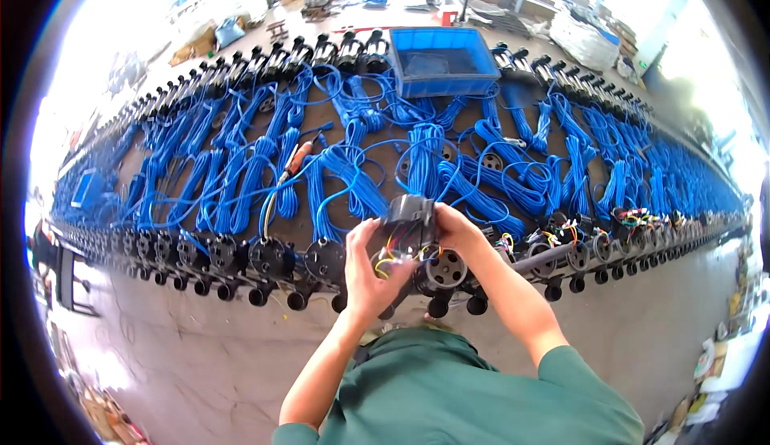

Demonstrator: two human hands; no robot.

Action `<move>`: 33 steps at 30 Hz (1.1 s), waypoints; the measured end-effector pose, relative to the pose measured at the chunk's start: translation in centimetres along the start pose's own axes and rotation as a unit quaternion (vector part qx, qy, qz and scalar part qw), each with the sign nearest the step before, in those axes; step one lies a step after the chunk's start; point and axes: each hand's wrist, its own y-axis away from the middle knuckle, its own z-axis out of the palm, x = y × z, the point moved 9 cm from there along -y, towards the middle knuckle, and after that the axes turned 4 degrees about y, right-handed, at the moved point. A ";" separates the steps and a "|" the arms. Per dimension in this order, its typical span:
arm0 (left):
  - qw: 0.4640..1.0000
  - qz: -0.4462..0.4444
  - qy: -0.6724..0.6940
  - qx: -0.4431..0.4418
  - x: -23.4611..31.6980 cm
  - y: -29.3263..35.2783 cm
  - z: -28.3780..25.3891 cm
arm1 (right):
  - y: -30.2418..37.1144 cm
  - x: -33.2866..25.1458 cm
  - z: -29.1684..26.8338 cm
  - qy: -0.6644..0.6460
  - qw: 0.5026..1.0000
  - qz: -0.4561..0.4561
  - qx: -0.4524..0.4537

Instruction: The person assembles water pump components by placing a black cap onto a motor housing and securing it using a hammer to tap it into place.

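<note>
Blue bin (449, 86): it stood at the far edge of the table (321, 111), breaking the far row of black-and-silver units (350, 50).
Black housing (411, 214): it was lifted in front of the person, on the near side of the table from the blue bin, roughly in line with the bin's left end.
Right hand (455, 227): it was clamped on the right side of the black housing, nearer the person than the blue bin.
Left hand (369, 281): it lay at the housing's left side, fingers by the edge, thumb blurred near the wires; whether it gripped could not be told.
Loose wires (391, 254): yellow and other colours, they hung under the housing, nearer the person than the blue bin.
Cable bundles (423, 160): blue and coiled, they covered the table in front of the blue bin and to both sides.
Orange handle (299, 158): it lay among bundles, left of and nearer than the blue bin.
Near row of black units (273, 258): it lined the edge opposite the blue bin.
</note>
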 end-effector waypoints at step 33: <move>0.950 -0.183 -0.253 0.005 -11.0 7.7 2.3 | -0.3 0.9 2.5 0.358 0.914 -0.143 0.128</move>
